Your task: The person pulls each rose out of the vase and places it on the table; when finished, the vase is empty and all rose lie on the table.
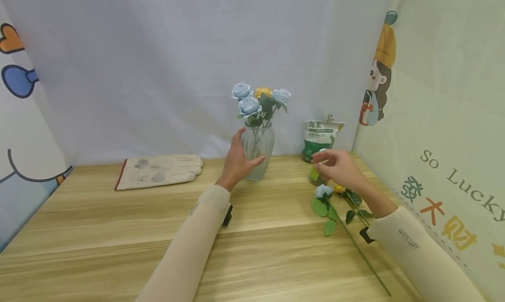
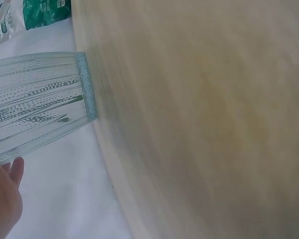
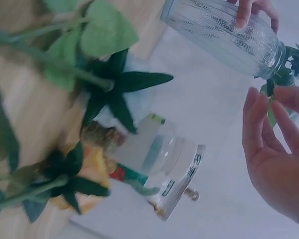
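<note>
A ribbed glass vase stands upright near the back wall, holding blue roses and a yellow one. My left hand rests on the vase's side, thumb across its front. In the left wrist view, stem ends show through the glass. My right hand hangs at the right, fingers bent, thumb near the fingertips; the right wrist view shows nothing between them on the hand. Below it lie a blue rose and a yellow rose with long stems.
A white and green bag with a metal clip stands at the back right. A small clear jar with mixed contents is in front of it. A pale work glove lies at the back left. Printed walls border both sides of the table.
</note>
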